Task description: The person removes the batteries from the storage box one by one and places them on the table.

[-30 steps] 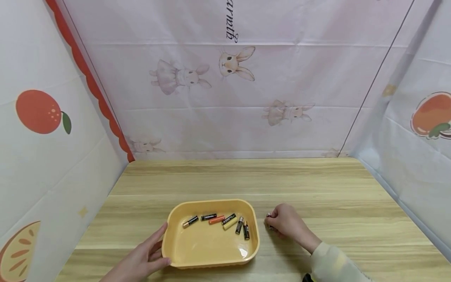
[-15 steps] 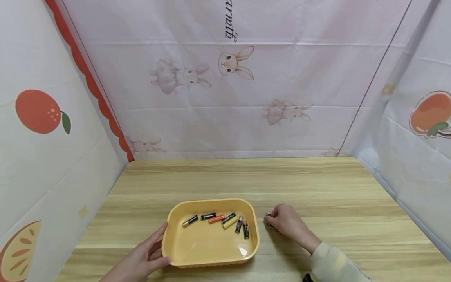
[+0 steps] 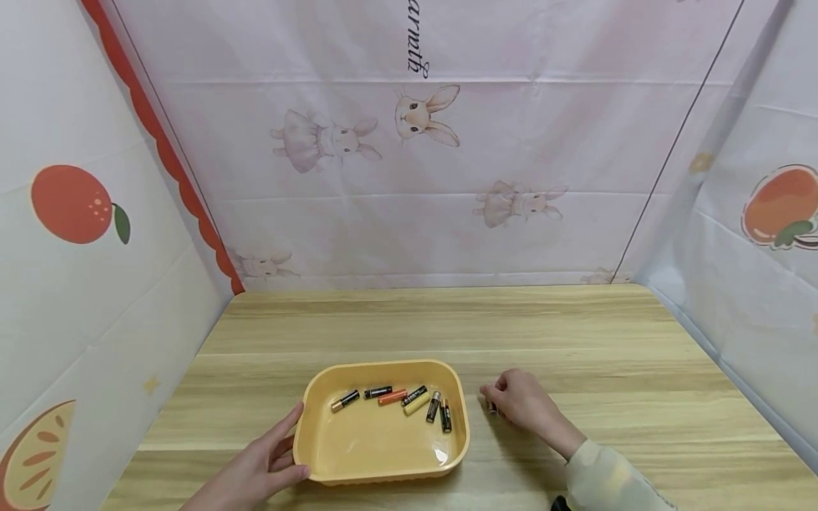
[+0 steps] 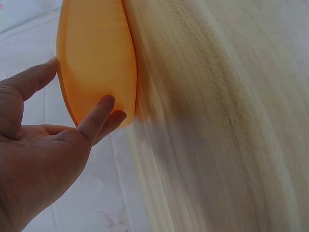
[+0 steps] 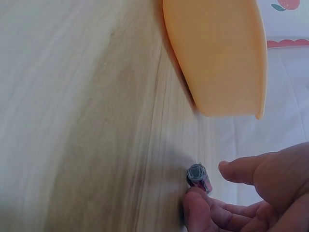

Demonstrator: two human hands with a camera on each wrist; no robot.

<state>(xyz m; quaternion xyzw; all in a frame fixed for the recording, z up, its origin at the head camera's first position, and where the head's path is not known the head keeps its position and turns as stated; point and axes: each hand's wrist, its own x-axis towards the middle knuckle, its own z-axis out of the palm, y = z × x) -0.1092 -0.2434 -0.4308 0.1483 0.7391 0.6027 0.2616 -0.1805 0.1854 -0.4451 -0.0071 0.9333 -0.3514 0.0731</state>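
My left hand (image 3: 255,461) rests at the left end of a yellow plastic tray (image 3: 364,479). In the left wrist view, fingers (image 4: 99,116) lie fairly straight against its outer wall and the thumb touches the rim. Inside the tray lie several small batteries, among them an orange one (image 3: 393,397), a yellow one (image 3: 417,404) and a black-and-copper one (image 3: 346,401). My right hand (image 3: 524,404) is low over the table, right of the tray. In the right wrist view a dark battery (image 5: 197,175) lies against its bent fingertips, the thumb apart from it; the hand partly hides this battery.
The wooden table (image 3: 447,323) runs back to a printed cloth wall (image 3: 383,234) with rabbits. Cloth side walls with fruit prints stand on the left and right. A small black object (image 3: 559,504) shows beside the right sleeve at the front edge.
The right fingers have shifted a little at the battery, which shows lower and less under the hand in the head view. The left hand and tray have not moved.
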